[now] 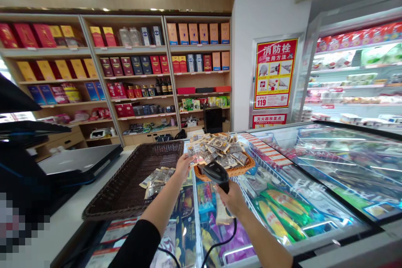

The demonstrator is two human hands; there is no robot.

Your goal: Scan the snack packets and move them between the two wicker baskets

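My right hand (pixel 230 197) is wrapped round the handle of a black barcode scanner (pixel 216 172), whose head points left and away from me. A cable runs down from its grip. Beyond the scanner, an orange wicker basket (pixel 248 166) holds a heap of small clear-and-tan snack packets (pixel 221 144). At the heap's left edge, my left hand (pixel 183 165) pinches a snack packet (pixel 196 155) with its fingertips. To the left lies a dark brown wicker tray (pixel 125 176), with a smaller pile of similar packets (pixel 157 181) at its right side.
Glass-topped freezers (pixel 282 201) full of packaged food lie under and right of the baskets. A counter with a flat grey device (pixel 84 159) stands at left. Behind are shelves of boxes (pixel 135 67), a red fire-hydrant poster (pixel 276 73) and a lit refrigerated case (pixel 358 75).
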